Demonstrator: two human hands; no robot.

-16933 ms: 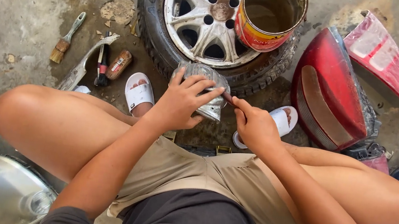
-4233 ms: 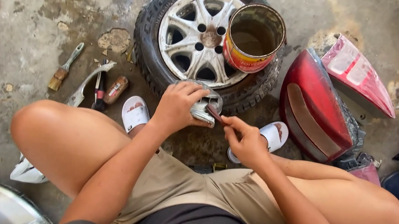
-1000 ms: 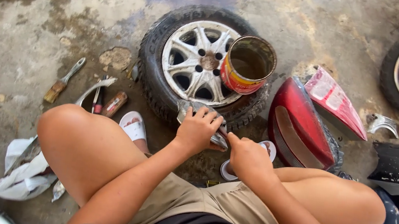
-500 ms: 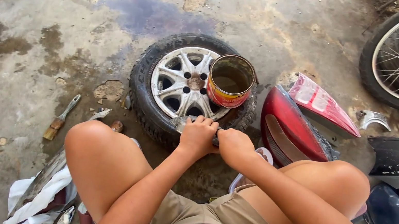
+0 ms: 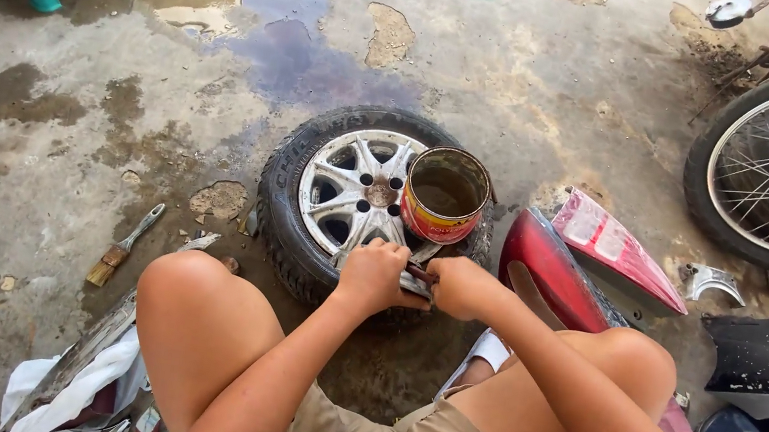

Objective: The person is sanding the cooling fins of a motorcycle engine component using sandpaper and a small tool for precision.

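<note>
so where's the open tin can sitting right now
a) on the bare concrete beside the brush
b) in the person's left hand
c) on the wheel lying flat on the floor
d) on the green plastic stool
c: the tin can stands upright on the wheel, over its silver rim and tyre, just beyond the left hand and right hand, which hold a small metal part and not the can.
</note>
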